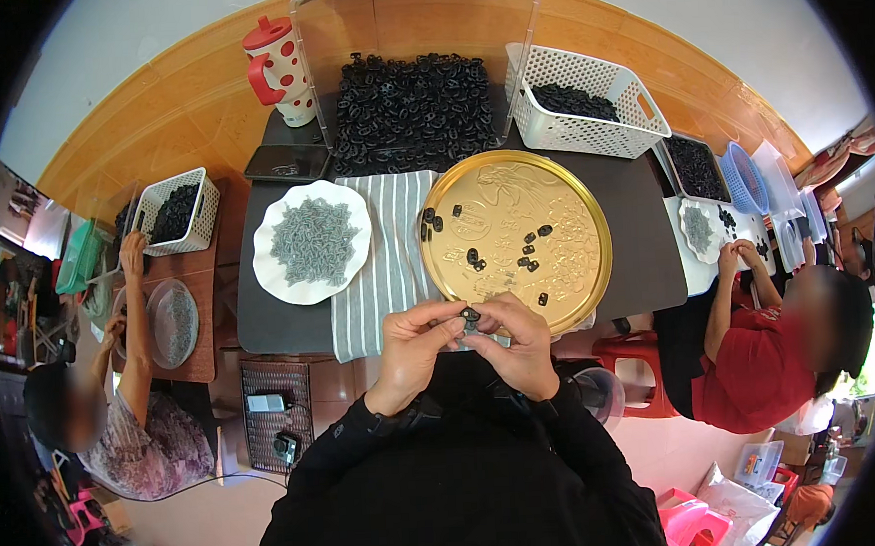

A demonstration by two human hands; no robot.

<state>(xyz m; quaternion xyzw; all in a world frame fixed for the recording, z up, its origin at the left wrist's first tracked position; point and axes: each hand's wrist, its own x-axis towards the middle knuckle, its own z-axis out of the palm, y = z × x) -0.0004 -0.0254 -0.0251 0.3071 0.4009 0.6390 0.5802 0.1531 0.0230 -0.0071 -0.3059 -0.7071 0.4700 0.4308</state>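
At the near edge of the tray, my left hand (410, 350) and my right hand (521, 343) meet fingertip to fingertip. Both pinch one small black plastic part (470, 314); whether a grey piece is held against it is too small to tell. Just beyond my hands lies a round gold tray (585, 286) with an embossed pattern. Several similar black parts (475, 257) are scattered on it. To the left, a white scalloped plate (264, 268) holds a heap of small grey pieces (316, 241). A grey-and-white striped cloth (367, 325) lies between plate and tray.
At the back, a clear-walled bin (409, 20) holds a black pile; a white basket (598, 137) stands right of it. A spotted tumbler (287, 75) and phone (286, 162) are back left. People (156, 432) (763, 356) work at tables either side.
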